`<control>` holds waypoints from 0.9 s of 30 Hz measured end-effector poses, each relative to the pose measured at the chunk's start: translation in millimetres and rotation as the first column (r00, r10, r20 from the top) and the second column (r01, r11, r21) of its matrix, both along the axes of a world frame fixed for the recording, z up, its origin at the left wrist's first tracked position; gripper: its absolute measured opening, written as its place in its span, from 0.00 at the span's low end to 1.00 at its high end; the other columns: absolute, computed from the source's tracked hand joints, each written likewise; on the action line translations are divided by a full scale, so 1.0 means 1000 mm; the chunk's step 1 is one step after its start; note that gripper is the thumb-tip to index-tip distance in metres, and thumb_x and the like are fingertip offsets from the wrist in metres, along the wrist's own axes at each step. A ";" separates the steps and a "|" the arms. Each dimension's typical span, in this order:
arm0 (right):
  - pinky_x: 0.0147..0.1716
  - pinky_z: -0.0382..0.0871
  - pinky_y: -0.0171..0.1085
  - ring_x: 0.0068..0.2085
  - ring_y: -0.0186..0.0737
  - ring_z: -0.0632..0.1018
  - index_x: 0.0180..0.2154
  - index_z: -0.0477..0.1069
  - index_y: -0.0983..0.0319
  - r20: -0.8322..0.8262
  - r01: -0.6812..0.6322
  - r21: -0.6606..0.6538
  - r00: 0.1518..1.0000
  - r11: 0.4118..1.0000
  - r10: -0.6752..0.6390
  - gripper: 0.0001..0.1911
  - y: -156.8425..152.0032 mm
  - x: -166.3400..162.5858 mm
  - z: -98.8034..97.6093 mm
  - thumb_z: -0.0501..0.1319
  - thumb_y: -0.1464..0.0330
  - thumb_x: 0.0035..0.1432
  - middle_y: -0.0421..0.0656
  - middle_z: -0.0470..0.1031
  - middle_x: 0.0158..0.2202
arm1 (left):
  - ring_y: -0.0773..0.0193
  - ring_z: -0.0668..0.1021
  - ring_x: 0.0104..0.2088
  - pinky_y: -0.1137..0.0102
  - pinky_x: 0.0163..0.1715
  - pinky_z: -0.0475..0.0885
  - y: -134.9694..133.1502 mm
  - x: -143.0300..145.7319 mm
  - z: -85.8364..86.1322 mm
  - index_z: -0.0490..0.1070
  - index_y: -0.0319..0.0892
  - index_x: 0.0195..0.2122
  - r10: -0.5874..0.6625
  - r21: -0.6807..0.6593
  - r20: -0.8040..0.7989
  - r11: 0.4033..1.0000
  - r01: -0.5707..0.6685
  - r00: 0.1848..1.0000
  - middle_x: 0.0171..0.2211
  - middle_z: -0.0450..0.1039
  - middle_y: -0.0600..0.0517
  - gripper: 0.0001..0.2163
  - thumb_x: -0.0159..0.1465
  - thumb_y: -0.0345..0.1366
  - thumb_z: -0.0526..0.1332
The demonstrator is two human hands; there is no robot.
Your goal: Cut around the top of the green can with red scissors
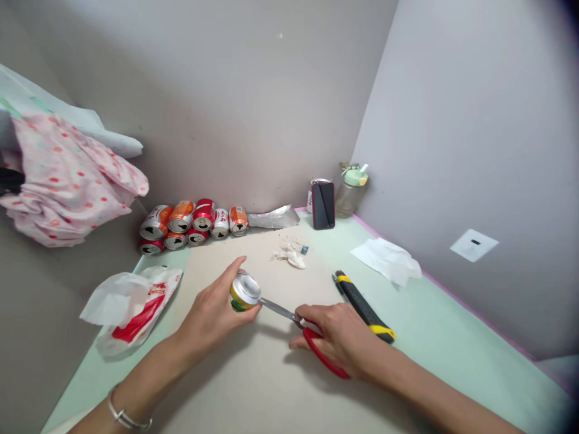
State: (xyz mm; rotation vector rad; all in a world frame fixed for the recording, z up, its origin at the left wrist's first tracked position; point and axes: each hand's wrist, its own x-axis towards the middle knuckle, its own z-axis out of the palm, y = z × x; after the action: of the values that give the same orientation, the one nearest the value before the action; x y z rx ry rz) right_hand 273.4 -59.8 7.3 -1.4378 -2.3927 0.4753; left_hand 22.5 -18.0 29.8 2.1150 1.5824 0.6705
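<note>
Wrapped round a small drink can (245, 290) is my left hand (217, 304). The can is tilted, with its silver end facing up toward me and a yellow and green side showing. My right hand (332, 334) grips red-handled scissors (280, 310), fingers on the handles. The scissor blades point left and their tips touch the can's side near the silver end; whether they pierce the metal I cannot tell. A black and yellow utility knife (366, 307) lies on the table just beyond my right hand.
Several drink cans (194, 223) lie stacked against the wall, beside a cut metal sheet (274, 217). A phone (323, 206) leans near a bottle (350, 193). Crumpled tissue (294, 258), white paper (389, 259) and a tissue pack (140, 313) lie around. Polka-dot cloth (76, 175) hangs left.
</note>
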 end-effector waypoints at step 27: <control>0.28 0.57 0.32 0.27 0.37 0.71 0.37 0.68 0.57 -0.075 -0.004 -0.010 0.997 1.000 0.003 0.24 0.002 0.005 0.011 0.63 0.43 0.58 0.37 0.73 0.29 | 0.45 0.71 0.61 0.59 0.59 0.64 0.012 -0.022 0.023 0.54 0.48 0.68 0.030 -0.294 0.462 0.948 0.121 0.887 0.65 0.64 0.44 0.39 0.59 0.53 0.66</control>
State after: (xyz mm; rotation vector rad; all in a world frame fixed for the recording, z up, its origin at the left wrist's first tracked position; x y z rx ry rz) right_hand 278.4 -58.2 18.0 -1.3952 -2.3374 0.5335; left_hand 0.7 -6.2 52.9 1.6030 1.2694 0.7758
